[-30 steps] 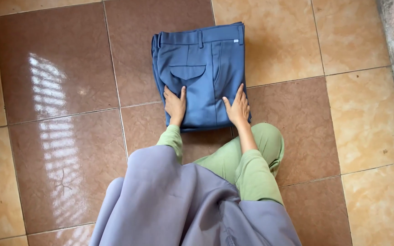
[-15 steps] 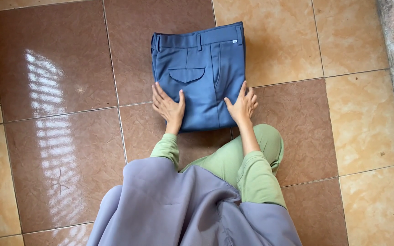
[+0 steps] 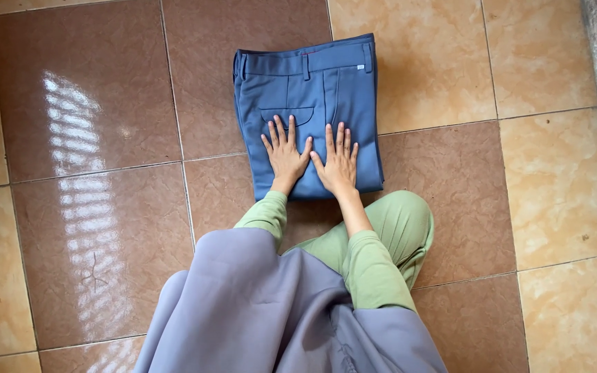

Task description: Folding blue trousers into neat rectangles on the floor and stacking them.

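Both hands (image 3: 312,157) flat on folded trousers (image 3: 307,90)

light: bright, even daylight | glare: striped window reflection on glossy floor tiles (image 3: 84,173), left side | shadows: soft, faint under folded blue trousers (image 3: 309,90) & hands | focus: sharp throughout, no motion blur | edges: no obvious distortion
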